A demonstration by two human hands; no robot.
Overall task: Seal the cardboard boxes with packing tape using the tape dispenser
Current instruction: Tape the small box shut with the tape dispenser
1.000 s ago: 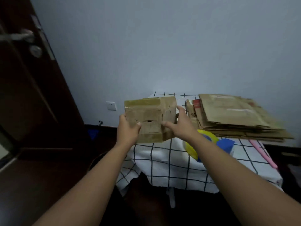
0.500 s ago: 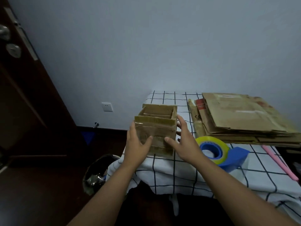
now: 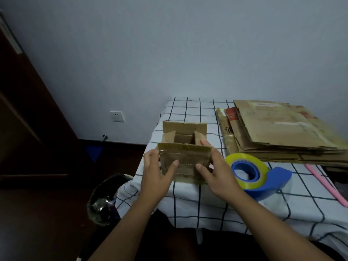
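**At the table's front-left corner, an open box is steadied for closing**

Across the scene the table (image 3: 216,196) is the largest thing, draped in a white cloth with a dark grid. Along its far-right edge a stack of flattened cardboard boxes (image 3: 278,129) is laid, several sheets deep. Near the front edge, just right of the middle, the tape dispenser (image 3: 263,178) is set down: a blue body carrying a yellow-tinted roll of packing tape (image 3: 246,164). It is untouched by either hand. A pink strip (image 3: 327,185) is seen lying by the right edge, its nature not clear.

At the front-left corner the small cardboard box (image 3: 185,157) is stood upright on the cloth, its top open and its four flaps raised or only partly folded in. Old tape is visible on its near face. The left hand (image 3: 156,178) is pressed against the box's left side and near face; the right hand (image 3: 216,174) is cupped round the right side, with a fingertip at the inner right flap. Both are grasping the box, not clenched.

The step in hand is judged to be the setting down and squaring of the box before sealing. Next, the short flaps would need to be folded in, the long flaps closed over them and held flat by one hand, while the dispenser is fetched by the other.
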